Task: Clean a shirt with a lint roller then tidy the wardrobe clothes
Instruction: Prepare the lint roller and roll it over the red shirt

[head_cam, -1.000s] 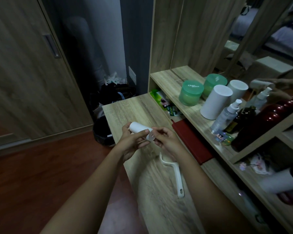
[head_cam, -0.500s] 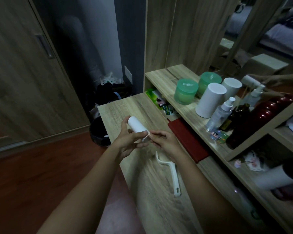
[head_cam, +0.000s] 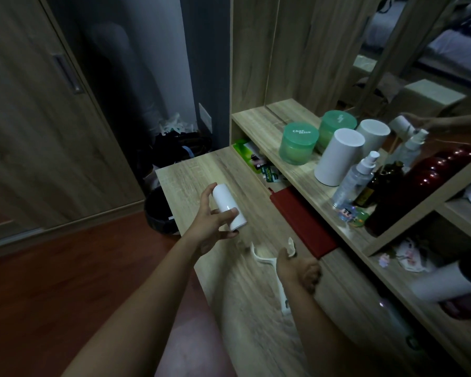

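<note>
Hands: apart, both over the wooden tabletop [head_cam: 199, 175].

Left hand [head_cam: 211, 227]: fingers and thumb wrapped round a white lint-roller refill roll [head_cam: 226, 204]. The roll is held clear of the tabletop and tilted, its far end up and away from the person. One fingertip lies across the lower part of the roll.

Right hand [head_cam: 297, 269]: nearer the person and lower than the left. Thumb and forefinger pinch a small scrap of white sheet [head_cam: 291, 245], which stands up from the fingertips. The remaining fingers are curled in.

Lint-roller handle [head_cam: 284, 297]: white, lying flat on the tabletop and partly hidden under the right hand and wrist. Its bent wire end points toward the left hand; no roll is on it.

Surroundings: a red flat case [head_cam: 302, 221] lies at the table's right edge. The shelf [head_cam: 256, 121] above carries two green jars [head_cam: 298, 144], white canisters [head_cam: 337, 159] and a spray bottle [head_cam: 355, 180]. A black bin [head_cam: 158, 213] stands on the floor beyond the table's far corner.
</note>
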`<state>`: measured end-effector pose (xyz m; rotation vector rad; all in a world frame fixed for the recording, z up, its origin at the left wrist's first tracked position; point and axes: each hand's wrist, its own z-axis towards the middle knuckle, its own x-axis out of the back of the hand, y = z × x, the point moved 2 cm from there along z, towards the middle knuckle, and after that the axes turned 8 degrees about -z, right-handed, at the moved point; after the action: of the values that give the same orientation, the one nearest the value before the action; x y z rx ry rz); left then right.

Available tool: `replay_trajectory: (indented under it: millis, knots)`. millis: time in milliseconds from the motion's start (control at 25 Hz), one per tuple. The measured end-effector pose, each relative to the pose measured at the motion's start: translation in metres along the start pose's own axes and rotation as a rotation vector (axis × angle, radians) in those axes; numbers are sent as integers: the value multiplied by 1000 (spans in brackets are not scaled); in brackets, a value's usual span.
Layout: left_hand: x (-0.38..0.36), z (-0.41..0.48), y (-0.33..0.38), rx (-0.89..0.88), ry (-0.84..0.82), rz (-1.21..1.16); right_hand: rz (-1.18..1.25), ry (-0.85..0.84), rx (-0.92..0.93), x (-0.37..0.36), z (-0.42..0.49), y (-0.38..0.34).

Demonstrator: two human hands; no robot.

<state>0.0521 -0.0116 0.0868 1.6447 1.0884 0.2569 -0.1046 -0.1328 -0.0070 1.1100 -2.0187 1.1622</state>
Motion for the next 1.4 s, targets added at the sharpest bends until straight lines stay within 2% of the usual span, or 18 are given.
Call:
replay_trajectory:
  millis: [80,240,400,600,760,1040,1400]
  knots:
    - [0,-1,-3,5,-9,-44,-1,-72,-38,-11,6,12]
    - [0,-3,-4,13,-36,-117,-88,-217,151,-18,11,3]
    - [2,-3,-2,-5,-34,-19,-131,-265,414,-30,28,0]
    - [6,-6,6,-18,-67,65,-240,-130,882,53,-32,-53]
    - [6,-8,10,17,-124,43,-334,-51,1061,72,-39,-78]
    - [8,-14,15,53,-237,66,-338,-71,1146,74,-47,-85]
    - [6,-12,11,54,-240,3,-334,-61,1171,80,-53,-92]
